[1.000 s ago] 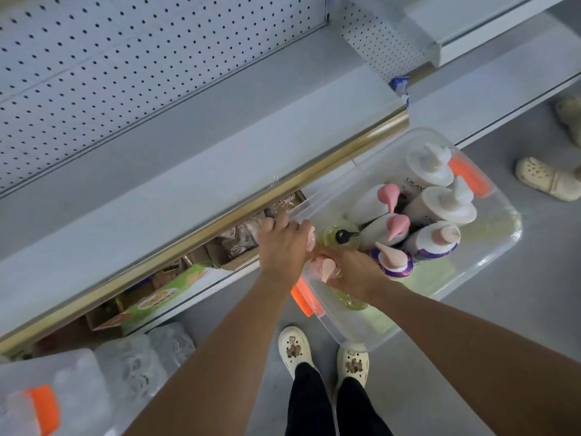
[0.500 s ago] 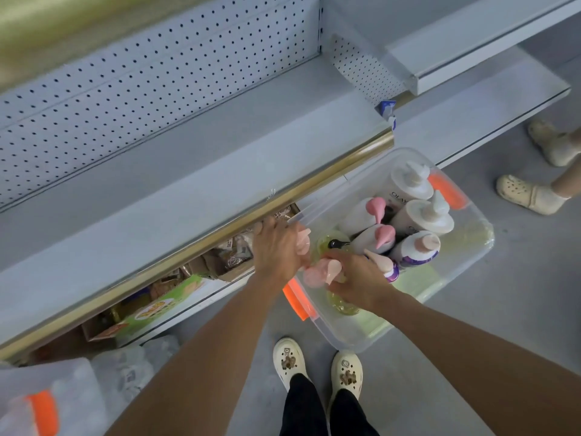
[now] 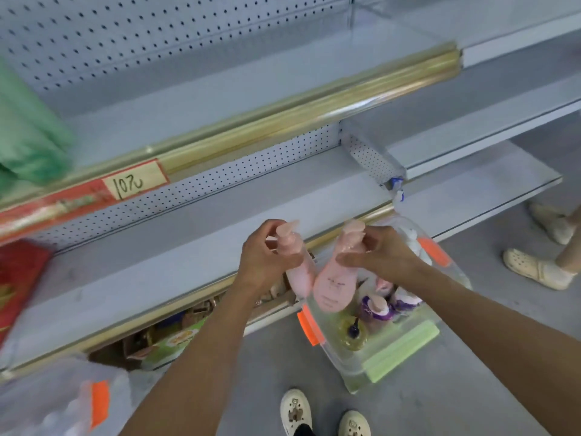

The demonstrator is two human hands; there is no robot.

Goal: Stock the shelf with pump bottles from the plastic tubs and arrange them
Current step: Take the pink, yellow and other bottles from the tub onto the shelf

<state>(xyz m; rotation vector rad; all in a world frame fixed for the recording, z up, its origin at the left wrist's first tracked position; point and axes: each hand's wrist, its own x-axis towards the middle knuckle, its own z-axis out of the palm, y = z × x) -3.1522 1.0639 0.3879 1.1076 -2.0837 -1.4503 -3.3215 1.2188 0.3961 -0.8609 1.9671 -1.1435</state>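
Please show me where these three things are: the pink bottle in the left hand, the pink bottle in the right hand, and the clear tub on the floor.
Left pink bottle (image 3: 300, 273): head view, on its body.
Right pink bottle (image 3: 334, 286): head view, on its front face.
Clear tub (image 3: 405, 366): head view, on its near rim.

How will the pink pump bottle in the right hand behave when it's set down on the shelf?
The pink pump bottle looks like rigid plastic, so probably stiff. It seems tall and widens toward its base, so likely stable but tippable if nudged. The right hand has its grip at the narrow neck, so the bottle may swing.
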